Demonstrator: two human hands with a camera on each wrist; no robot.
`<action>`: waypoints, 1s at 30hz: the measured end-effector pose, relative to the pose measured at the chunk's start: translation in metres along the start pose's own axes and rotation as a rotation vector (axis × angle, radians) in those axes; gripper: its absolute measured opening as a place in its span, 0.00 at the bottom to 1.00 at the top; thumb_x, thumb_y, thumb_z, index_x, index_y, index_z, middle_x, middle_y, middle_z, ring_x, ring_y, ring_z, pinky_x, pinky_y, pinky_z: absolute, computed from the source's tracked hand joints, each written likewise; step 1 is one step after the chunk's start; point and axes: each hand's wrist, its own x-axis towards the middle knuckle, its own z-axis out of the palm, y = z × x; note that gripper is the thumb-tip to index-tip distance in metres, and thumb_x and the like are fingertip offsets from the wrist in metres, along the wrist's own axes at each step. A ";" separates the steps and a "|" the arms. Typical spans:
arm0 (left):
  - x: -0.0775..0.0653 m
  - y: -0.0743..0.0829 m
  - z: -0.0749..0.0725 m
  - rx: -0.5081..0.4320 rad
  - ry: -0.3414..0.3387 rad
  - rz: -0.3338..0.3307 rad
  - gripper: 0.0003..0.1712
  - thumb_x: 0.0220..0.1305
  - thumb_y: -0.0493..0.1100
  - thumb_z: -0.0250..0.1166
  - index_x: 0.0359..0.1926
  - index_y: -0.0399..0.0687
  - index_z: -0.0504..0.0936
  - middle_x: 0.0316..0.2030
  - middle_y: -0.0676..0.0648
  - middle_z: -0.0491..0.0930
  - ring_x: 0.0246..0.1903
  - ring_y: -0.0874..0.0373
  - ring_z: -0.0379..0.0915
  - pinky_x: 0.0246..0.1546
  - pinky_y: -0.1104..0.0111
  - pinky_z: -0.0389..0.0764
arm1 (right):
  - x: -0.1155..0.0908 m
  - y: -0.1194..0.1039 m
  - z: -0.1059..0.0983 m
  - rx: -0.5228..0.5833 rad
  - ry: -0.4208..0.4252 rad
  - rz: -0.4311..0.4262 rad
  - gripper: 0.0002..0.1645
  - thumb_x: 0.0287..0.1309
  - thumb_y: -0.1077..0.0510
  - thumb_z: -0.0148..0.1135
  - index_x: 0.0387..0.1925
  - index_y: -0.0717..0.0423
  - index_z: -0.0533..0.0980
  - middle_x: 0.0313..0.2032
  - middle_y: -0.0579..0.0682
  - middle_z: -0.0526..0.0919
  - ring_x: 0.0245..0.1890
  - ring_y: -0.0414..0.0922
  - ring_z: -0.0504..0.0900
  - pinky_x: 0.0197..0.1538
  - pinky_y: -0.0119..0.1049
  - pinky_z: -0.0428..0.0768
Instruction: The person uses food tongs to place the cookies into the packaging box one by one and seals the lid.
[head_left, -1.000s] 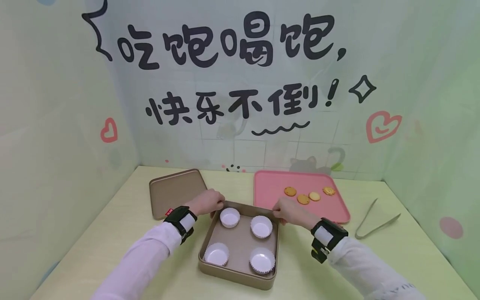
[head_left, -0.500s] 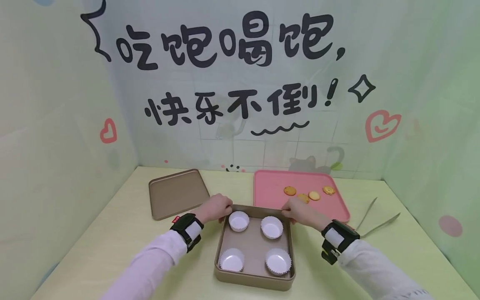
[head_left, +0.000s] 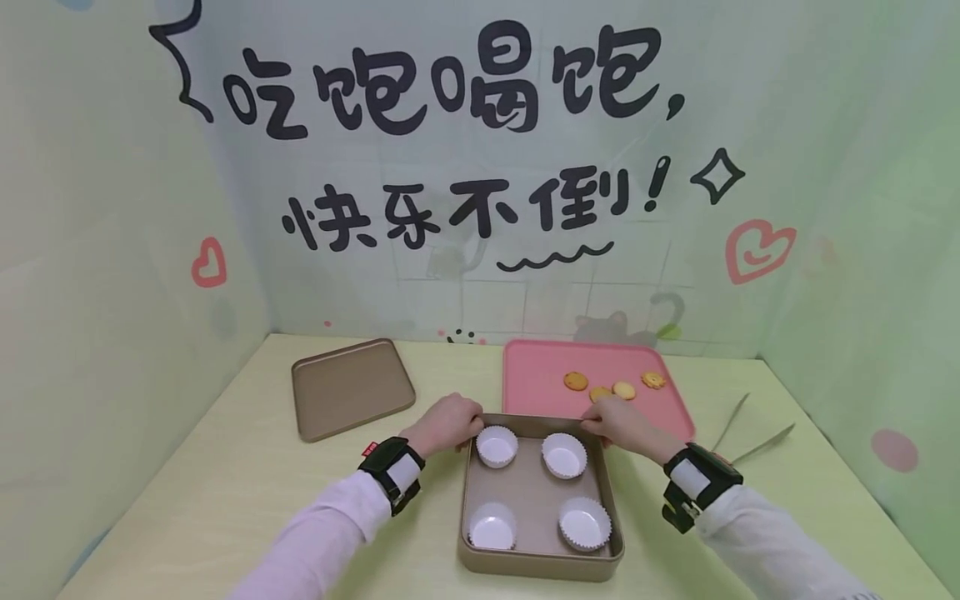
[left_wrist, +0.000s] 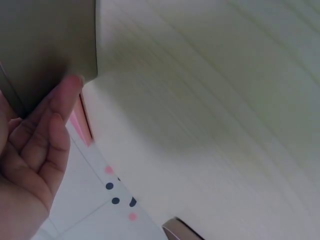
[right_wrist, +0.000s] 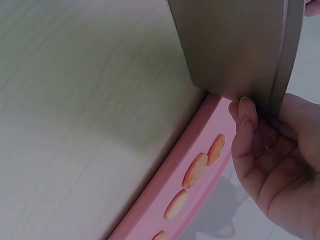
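A deep brown baking pan point(head_left: 529, 521) holds several white paper cupcake liners point(head_left: 585, 524), standing roughly at its corners. My left hand point(head_left: 448, 423) grips the rim at the far left corner, and my right hand point(head_left: 628, 425) grips the far right one. In the left wrist view, the fingers of the left hand point(left_wrist: 37, 155) press against the outside of the pan point(left_wrist: 47, 40). Curled fingertips of the right hand point(right_wrist: 272, 165) touch the pan's outer wall point(right_wrist: 232, 45) in the right wrist view. Both thumbs are mostly hidden.
Behind the pan lies a pink tray point(head_left: 540, 375) bearing several cookies point(head_left: 576, 381). A flat brown tray point(head_left: 352, 387) lies at the back left. Metal tongs point(head_left: 765, 443) rest to the right on the pale table point(head_left: 217, 492). A printed curtain point(head_left: 480, 300) surrounds the table.
Both hands have moved the pan with its liners to the right across the table, and it has turned slightly to stand straighter. The hands keep their hold at the far corners.
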 end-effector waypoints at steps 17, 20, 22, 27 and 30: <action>0.013 0.021 0.017 0.038 0.045 -0.064 0.16 0.61 0.32 0.58 0.17 0.47 0.71 0.08 0.56 0.65 0.09 0.66 0.62 0.16 0.74 0.63 | -0.019 0.019 -0.009 -0.003 -0.011 0.021 0.23 0.64 0.67 0.58 0.13 0.55 0.65 0.12 0.38 0.61 0.12 0.33 0.65 0.20 0.27 0.64; 0.013 0.024 0.018 0.060 0.057 -0.098 0.16 0.62 0.34 0.58 0.17 0.46 0.70 0.10 0.55 0.64 0.11 0.65 0.60 0.15 0.74 0.61 | -0.019 0.020 -0.008 -0.011 -0.008 0.014 0.23 0.63 0.67 0.58 0.13 0.55 0.66 0.12 0.39 0.62 0.12 0.33 0.65 0.20 0.27 0.64; 0.010 0.028 0.018 0.078 0.060 -0.134 0.17 0.64 0.37 0.59 0.18 0.45 0.69 0.12 0.54 0.62 0.12 0.64 0.59 0.15 0.73 0.59 | -0.020 0.020 -0.008 -0.017 -0.007 0.013 0.22 0.63 0.67 0.58 0.13 0.56 0.67 0.11 0.39 0.62 0.12 0.33 0.65 0.20 0.27 0.64; -0.003 0.037 0.018 0.111 0.064 -0.231 0.23 0.70 0.50 0.58 0.19 0.44 0.68 0.14 0.52 0.61 0.14 0.61 0.58 0.13 0.71 0.59 | -0.021 0.022 -0.009 -0.013 -0.003 0.029 0.23 0.63 0.67 0.58 0.13 0.55 0.67 0.11 0.38 0.61 0.12 0.34 0.65 0.20 0.27 0.64; -0.012 0.043 0.018 0.079 0.023 -0.255 0.26 0.69 0.50 0.55 0.15 0.46 0.65 0.13 0.52 0.59 0.14 0.61 0.58 0.13 0.69 0.59 | -0.022 0.025 -0.010 -0.014 -0.001 0.042 0.23 0.63 0.67 0.58 0.13 0.53 0.66 0.11 0.37 0.60 0.12 0.34 0.65 0.20 0.27 0.64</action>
